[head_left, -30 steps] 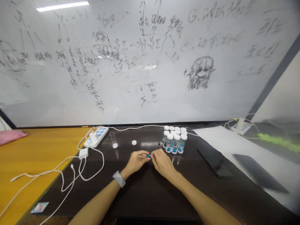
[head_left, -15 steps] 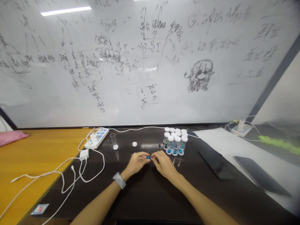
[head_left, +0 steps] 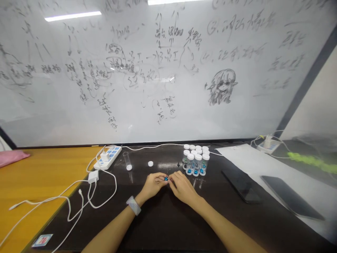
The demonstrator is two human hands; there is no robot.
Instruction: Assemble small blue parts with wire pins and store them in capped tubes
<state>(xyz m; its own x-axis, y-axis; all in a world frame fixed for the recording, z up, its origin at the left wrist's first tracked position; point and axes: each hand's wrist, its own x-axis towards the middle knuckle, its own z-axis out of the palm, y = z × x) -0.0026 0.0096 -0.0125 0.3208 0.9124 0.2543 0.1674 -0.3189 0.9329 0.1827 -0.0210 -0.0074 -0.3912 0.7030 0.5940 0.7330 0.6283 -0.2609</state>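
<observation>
My left hand point(head_left: 152, 185) is closed, pinching a small shiny blue piece point(head_left: 166, 179) between thumb and fingertips just above the dark table. My right hand point(head_left: 183, 188) meets it from the other side, its fingers pinched together at the blue piece; what lies between them is too small to make out. Beyond the hands, a white cap point(head_left: 150, 163) lies on the table. To its left stands an uncapped clear tube point(head_left: 126, 158) with a white base. A tiny black part point(head_left: 178, 164) is near the group of white-capped clear vials point(head_left: 197, 161), several containing blue pieces.
At the left are a white power strip point(head_left: 107, 159), a charger point(head_left: 93, 176) and loose white cables. A black phone-like slab point(head_left: 240, 187) and a grey one point(head_left: 292, 196) lie to the right, by white paper point(head_left: 244, 158). Behind the table rises a whiteboard point(head_left: 147, 126).
My right fingers have closed in on the blue piece, and the dark sliver seen between the hands is now hidden. The view has tilted slightly; the tabletop things stay put.
</observation>
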